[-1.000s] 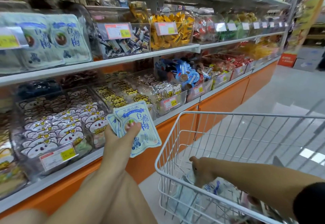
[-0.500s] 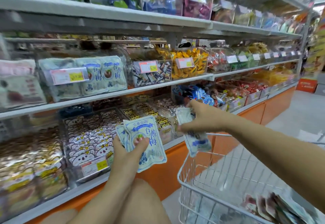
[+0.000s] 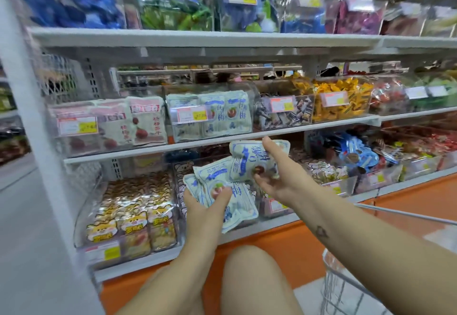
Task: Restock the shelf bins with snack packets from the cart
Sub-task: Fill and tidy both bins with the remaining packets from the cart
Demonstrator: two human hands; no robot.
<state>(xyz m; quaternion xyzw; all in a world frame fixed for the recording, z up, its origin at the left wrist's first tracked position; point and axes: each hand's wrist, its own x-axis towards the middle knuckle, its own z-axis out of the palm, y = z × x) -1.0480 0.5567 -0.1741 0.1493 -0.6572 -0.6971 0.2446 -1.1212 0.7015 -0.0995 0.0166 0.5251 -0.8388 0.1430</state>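
Our left hand grips a fan of pale blue plum packets, thumb pressed across their fronts and fingers curled behind. Our right hand pinches one more plum packet, tilted and touching the top of the fan. Both are held in front of the lower bins, just below the shelf edge. Above it stands the clear bin holding matching packets upright. The wire cart is at our right.
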